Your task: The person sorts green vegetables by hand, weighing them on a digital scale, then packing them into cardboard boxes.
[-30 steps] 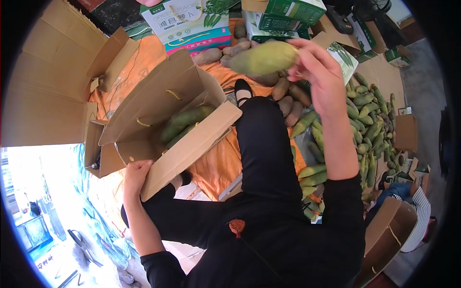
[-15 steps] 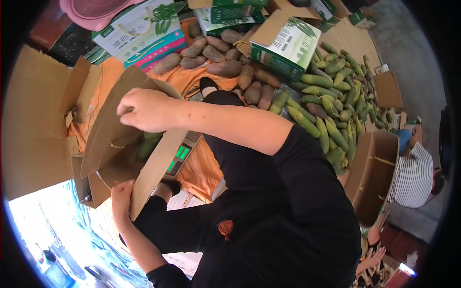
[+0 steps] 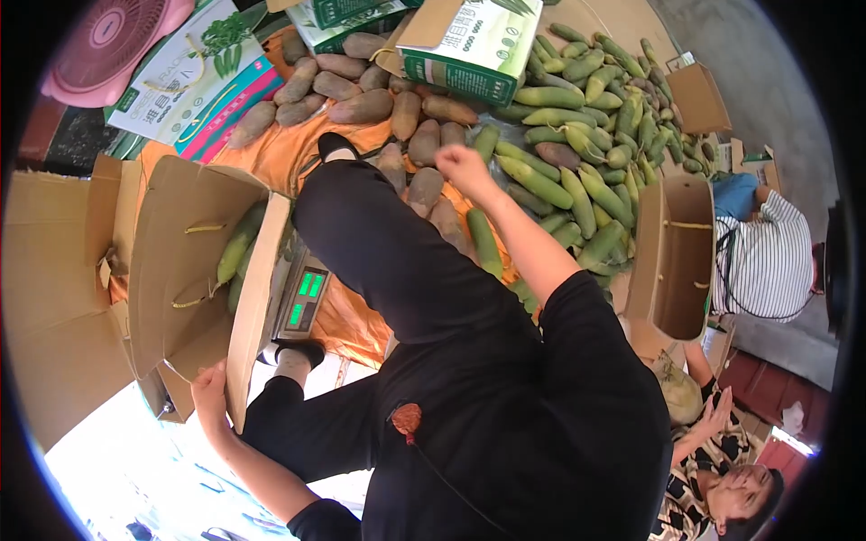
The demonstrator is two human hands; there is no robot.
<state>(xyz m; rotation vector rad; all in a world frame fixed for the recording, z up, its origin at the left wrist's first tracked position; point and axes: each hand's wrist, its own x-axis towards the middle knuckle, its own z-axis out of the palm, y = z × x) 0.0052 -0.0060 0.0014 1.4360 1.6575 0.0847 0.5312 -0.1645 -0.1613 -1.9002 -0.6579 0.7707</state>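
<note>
Pinching the carton (image 3: 171,257) with our left hand (image 3: 209,389), we best brace it steady; our right hand (image 3: 463,168), fingers curled, grip unclear, hangs near green radishes (image 3: 536,181).

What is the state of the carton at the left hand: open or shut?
Open: green radishes show inside the carton, between its walls.

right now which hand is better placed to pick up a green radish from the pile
The right hand, likely: it is beside the pile of green radishes with no radish visible in it, while the left hand holds the edge of the carton, farther away.
</note>
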